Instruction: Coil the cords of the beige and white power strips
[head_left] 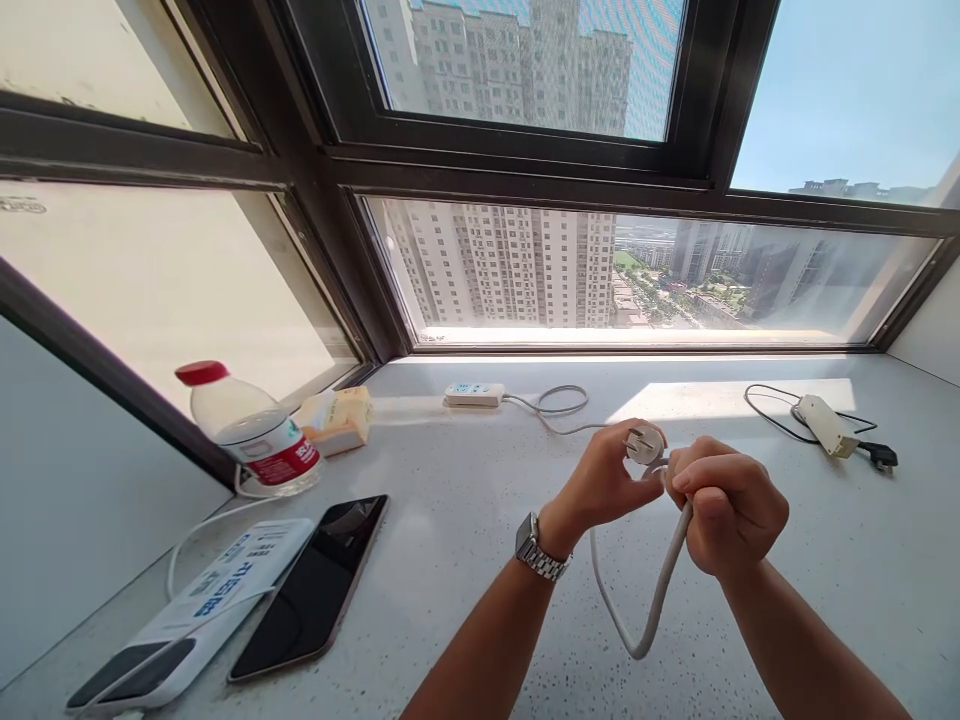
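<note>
Over the speckled white sill, my left hand (604,480), with a watch (536,548) on its wrist, is closed around a white three-pin plug (643,445). The plug's metal pins face up toward me. Close beside it, my right hand (727,505) pinches the grey-white cord (660,600), which hangs below both hands in a loop. From behind my left hand a thin stretch of cable runs back to a small white power strip (475,394) lying near the window. Part of the cord is hidden inside my fingers.
On the left stand a red-capped bottle (251,430) and a tissue pack (335,420). A dark phone or tablet (311,585) lies beside a white power strip in packaging (199,610). At right rests a white adapter (825,425) with a black plug (879,457). The window frame (525,170) bounds the back.
</note>
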